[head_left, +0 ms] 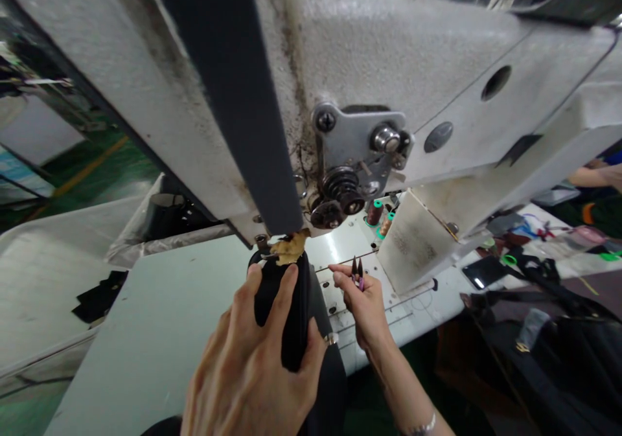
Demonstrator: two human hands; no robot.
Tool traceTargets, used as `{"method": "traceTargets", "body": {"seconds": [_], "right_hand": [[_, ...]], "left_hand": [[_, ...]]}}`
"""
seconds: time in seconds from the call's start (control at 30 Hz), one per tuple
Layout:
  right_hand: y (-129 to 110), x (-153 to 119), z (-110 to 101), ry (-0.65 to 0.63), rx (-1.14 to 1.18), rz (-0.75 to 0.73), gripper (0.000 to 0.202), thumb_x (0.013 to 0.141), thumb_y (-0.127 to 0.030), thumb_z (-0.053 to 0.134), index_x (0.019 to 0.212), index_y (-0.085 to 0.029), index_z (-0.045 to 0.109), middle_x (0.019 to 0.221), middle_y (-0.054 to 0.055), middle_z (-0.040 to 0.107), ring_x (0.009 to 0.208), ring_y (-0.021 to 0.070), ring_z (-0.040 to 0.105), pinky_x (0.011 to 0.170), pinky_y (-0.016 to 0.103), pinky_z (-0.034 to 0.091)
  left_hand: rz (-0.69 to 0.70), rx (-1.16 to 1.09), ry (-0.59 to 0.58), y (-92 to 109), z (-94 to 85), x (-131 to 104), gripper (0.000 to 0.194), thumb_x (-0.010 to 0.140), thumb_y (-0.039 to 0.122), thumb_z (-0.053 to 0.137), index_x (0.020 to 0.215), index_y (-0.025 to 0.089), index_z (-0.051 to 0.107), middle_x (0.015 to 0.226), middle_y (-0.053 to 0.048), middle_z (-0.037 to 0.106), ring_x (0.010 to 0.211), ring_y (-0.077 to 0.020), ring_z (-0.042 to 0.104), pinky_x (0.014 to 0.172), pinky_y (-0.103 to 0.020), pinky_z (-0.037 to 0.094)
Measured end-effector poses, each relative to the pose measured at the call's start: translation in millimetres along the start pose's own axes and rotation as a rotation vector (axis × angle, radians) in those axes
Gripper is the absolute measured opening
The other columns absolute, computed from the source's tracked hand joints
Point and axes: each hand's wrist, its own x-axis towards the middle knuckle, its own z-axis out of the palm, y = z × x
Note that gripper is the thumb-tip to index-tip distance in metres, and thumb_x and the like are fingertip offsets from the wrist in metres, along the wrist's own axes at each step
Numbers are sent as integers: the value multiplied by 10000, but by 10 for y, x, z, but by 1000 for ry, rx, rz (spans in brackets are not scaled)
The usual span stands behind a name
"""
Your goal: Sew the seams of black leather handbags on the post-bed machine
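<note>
My left hand (262,345) lies over a black padded piece (304,293) that looks like part of a bag. Two of its fingers press on top near the sewing machine's (272,54) needle area, and the thumb rests along the right side. A worn, yellowish-brown covering (290,248) sits around the presser foot, so the needle is hidden. To the right, my right hand (362,303) is closed around small thread snips (358,273), dark blades pointing up and a bit of purple handle showing. Its thumb and index finger meet just right of the black piece.
Thread spools (374,212) stand behind the machine head. A phone (490,271) lies on the cluttered table at right, with black bags (568,352) in front. Dark scraps (102,297) lie at far left. Another person's arm (600,175) shows at the right edge.
</note>
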Motion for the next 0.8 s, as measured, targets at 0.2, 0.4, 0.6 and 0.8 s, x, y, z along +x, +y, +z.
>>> {"method": "traceTargets", "body": {"seconds": [0.2,0.4,0.6,0.8], "right_hand": [[714,459,-643,126,-323,32,551,731,-298,677,1258,-139,702,753,-3,600,721,182,546,756,305,464],[1316,680,-915,249,-455,67,531,679,-93,594,1196,-112,712,1162,181,618,1199,330,530,1081,410,372],[1441,483,-697,149,-291,69,312,784,-160,603,1082,-173,694,1133,146,635,1189,310,536,1016,441,441],[1323,-202,-191,-205,100,204,384,643,-468,880,647,-160,651,577,-11,571,615,188,591,646,341,527]], "left_hand": [[-43,-1,-14,49,-10,31,615,905,422,535,1487,239,454,1553,-183,408,1102,-392,673,821,-551,623],[-63,4,-36,95,-6,26,646,909,449,527,1501,206,436,1535,-216,400,1097,-408,660,833,-580,611],[-82,17,-8,105,20,78,616,898,443,539,1462,201,481,1499,-216,434,1074,-401,659,830,-580,611],[-97,9,-22,116,19,93,636,908,467,519,1483,201,464,1516,-215,414,1119,-415,634,834,-588,603]]}}
